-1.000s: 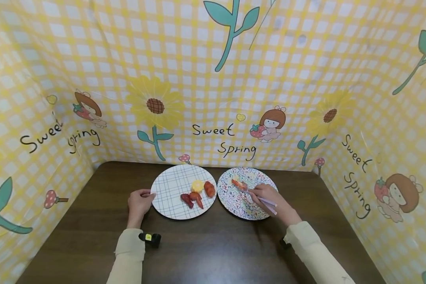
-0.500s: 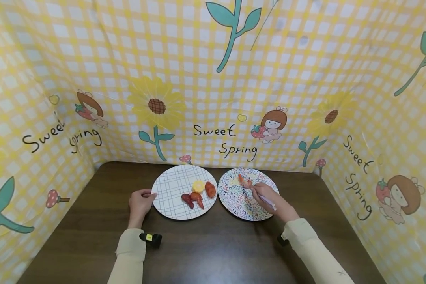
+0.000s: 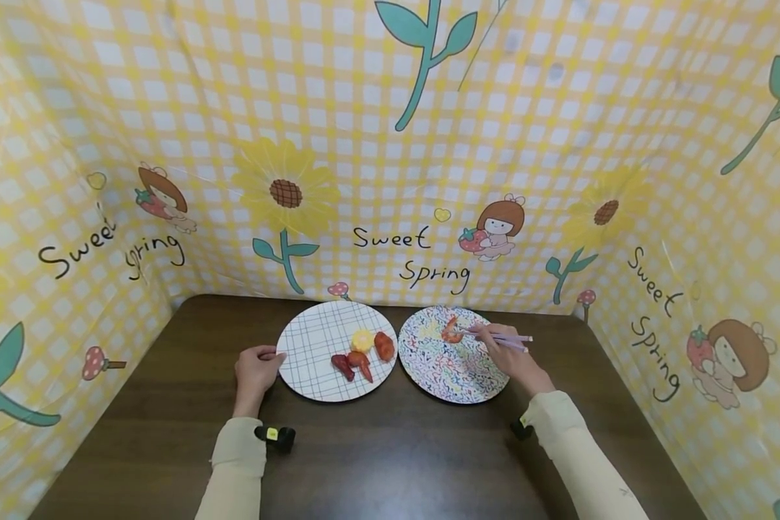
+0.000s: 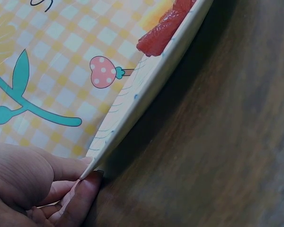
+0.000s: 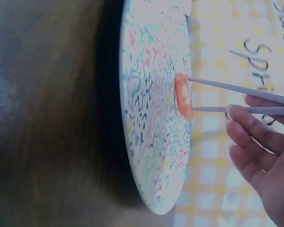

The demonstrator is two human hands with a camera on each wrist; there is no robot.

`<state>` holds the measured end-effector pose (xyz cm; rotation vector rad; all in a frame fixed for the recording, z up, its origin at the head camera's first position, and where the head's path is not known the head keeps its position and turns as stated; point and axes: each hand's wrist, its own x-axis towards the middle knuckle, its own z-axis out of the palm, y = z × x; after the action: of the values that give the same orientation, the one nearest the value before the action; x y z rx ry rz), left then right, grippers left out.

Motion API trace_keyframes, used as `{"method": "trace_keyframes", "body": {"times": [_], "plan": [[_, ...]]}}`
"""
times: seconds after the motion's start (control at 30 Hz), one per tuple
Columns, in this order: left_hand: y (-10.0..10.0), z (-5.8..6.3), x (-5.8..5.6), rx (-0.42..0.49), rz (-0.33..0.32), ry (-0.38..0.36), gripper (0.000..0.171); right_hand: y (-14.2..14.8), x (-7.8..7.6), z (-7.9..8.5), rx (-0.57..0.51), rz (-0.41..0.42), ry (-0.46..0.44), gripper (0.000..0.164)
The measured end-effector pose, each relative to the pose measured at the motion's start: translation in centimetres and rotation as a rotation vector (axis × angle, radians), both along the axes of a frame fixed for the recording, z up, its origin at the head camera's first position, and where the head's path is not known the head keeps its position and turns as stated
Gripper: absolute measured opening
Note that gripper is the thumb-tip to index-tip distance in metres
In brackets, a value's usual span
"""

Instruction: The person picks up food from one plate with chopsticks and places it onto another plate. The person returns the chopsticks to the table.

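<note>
My left hand (image 3: 256, 368) pinches the left rim of a white plate with a blue grid (image 3: 308, 336), thumb on top and fingers beneath. On this plate lie a yellow round piece (image 3: 362, 341), a reddish-brown lumpy piece (image 3: 383, 347), a dark red drumstick-like piece (image 3: 342, 366) and a chicken-wing-like piece (image 3: 360, 365). To the right, my right hand (image 3: 508, 361) holds pale purple chopsticks (image 3: 516, 338) over a speckled plate (image 3: 451, 379). An orange shrimp (image 3: 451, 332) is on that plate. In the right wrist view, the spread chopstick tips meet either end of the shrimp (image 5: 183, 96).
Both plates sit side by side near the back of a dark wooden table (image 3: 364, 462). A yellow checked cloth (image 3: 390, 173) with printed flowers rises behind the table and along both sides.
The chopsticks have swung from slanting down to the right to nearly level, and my right hand has turned with them. The shrimp has shifted a little right and turned. My left hand stays put.
</note>
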<state>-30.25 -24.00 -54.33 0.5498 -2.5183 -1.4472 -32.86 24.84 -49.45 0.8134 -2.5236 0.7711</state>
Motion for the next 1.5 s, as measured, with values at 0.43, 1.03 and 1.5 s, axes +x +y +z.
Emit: {"method": "trace_keyframes", "body": {"times": [0.43,1.03,1.5], "plan": [[0.1,-0.2,-0.2,-0.013,-0.006,-0.005,0.034,-0.6,-0.7,0.6,-0.055,0.061,-0.219,0.028],[-0.1,0.0,0.0,-0.003,-0.002,-0.008,0.034,-2.2,0.3,0.2,0.213,0.129,0.413,0.015],[-0.1,-0.2,-0.1,-0.008,0.006,0.004,0.033,-2.8,0.1,0.4,0.216,0.203,0.491,0.024]]}}
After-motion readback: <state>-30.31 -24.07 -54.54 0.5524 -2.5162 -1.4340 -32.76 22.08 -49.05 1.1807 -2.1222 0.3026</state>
